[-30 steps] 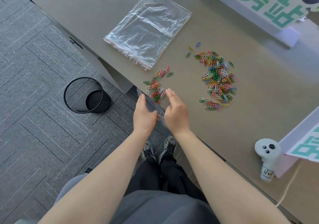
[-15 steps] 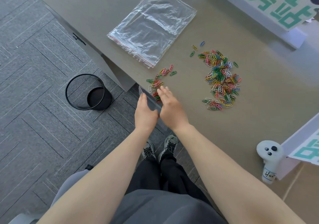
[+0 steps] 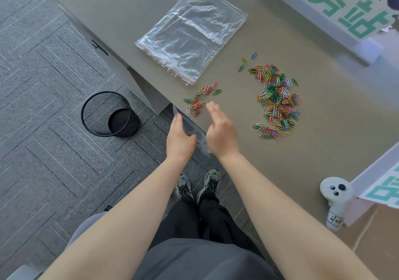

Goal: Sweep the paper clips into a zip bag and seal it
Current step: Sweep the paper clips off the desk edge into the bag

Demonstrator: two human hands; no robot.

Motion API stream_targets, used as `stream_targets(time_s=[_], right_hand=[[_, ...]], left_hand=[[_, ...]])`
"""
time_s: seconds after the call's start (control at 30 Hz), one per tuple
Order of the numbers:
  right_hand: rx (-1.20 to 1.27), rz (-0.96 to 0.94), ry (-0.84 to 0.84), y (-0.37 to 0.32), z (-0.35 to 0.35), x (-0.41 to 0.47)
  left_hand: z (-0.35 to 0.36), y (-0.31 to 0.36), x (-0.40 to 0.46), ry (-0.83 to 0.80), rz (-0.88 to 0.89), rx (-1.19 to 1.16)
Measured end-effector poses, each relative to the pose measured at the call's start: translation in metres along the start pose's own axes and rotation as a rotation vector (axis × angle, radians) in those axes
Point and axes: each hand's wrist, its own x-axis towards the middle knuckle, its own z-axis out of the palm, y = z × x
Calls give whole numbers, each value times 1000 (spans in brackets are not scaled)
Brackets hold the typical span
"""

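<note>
Grey herringbone carpet [image 3: 54,68] lies left of a grey-brown tabletop [image 3: 323,150]. At the far side a stack of clear zip bags with red seal lines [image 3: 192,32] lies flat. A black wire wastebasket [image 3: 110,114] stands on the floor, left. The left hand [image 3: 180,138] grips a clear zip bag [image 3: 194,128] at the table's near edge. The right hand [image 3: 221,132], fingers straight and holding nothing, sits just beside a small cluster of coloured paper clips [image 3: 197,102]. The larger pile of coloured paper clips [image 3: 277,101] lies to the right. A white controller [image 3: 335,200] rests near right.

Left hand [image 3: 180,138] pinching, right hand [image 3: 221,134] flat, fingers [image 3: 212,108] straight
</note>
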Motion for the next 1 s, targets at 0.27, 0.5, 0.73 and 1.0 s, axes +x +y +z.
stream_targets(time_s=[0.27,0.5,0.73,1.0], right_hand=[[-140,43,-138,10,-13,74],[-176,-38,-193,5,0,77],[-210,-136,-201,0,12,57],[-204,-194,-223,-8,22,32]], left_hand=[[-3,-3,2,-63,-46,-6],[-4,-2,6,-51,-45,27],[-4,1,10,-36,-17,-15],[-8,4,13,57,4,37]])
